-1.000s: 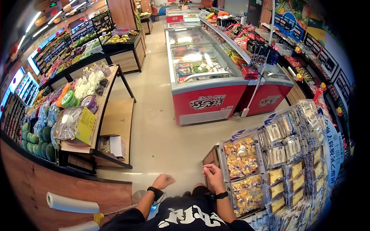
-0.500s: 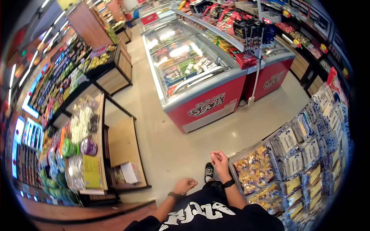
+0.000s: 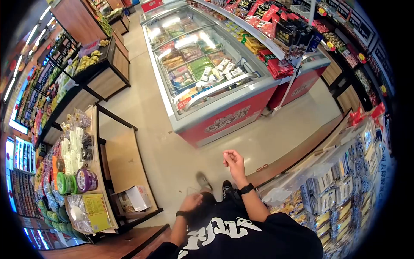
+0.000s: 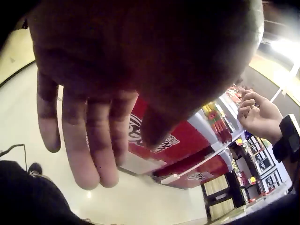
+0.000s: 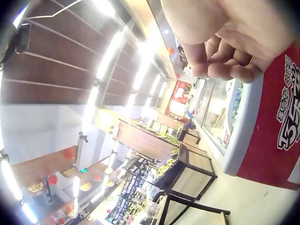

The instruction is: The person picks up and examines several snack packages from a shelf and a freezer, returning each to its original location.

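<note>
Walking on: right hand (image 3: 233, 161) now raised w/ fingers curled, empty; left hand (image 3: 191, 202) dropped, fingers straight; red freezer (image 3: 224, 118) closer.

A grocery shop: chest freezers (image 3: 202, 69), stocked produce shelves (image 3: 64, 86).

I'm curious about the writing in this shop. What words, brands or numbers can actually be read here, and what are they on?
Red freezer front: large white Chinese characters, too distorted to read for certain.
Black shirt: big white letters, cut off and unreadable.
Yellow packet label: too small.
Shelf price tags: too small.
</note>
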